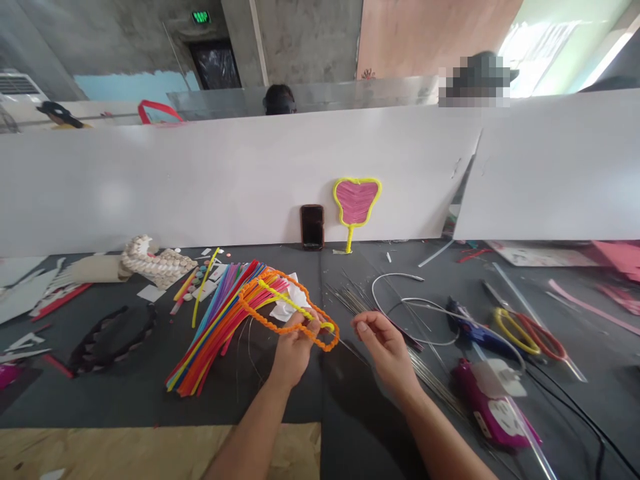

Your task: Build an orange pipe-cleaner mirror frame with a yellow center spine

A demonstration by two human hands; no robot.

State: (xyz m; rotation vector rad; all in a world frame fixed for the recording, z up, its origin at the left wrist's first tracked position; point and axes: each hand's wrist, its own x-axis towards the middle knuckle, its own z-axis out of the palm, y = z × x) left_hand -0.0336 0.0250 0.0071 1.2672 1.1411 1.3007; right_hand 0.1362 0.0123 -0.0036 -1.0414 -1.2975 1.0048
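Note:
My left hand (pixel 294 352) is closed on a loop of twisted orange pipe cleaner (pixel 266 325), held above the dark tabletop. A twisted yellow pipe cleaner (pixel 286 301) runs across the inside of the loop, its curled end near my fingertips. To the right, my right hand (pixel 385 353) is apart from the loop with thumb and forefinger pinched; whatever may be between them is too small to see. Beneath and left of the loop lies a bundle of coloured pipe cleaners (pixel 205 353). Thin metal wires (pixel 433 383) lie beside and under my right hand.
A phone (pixel 313 227) and a pink fan shape with yellow edging (pixel 357 202) stand against the white partition (pixel 225 180). Scissors (pixel 525 330), a blue glue gun (pixel 473 327) and a magenta power strip (pixel 493 407) lie right. A black braided band (pixel 115 340) lies left.

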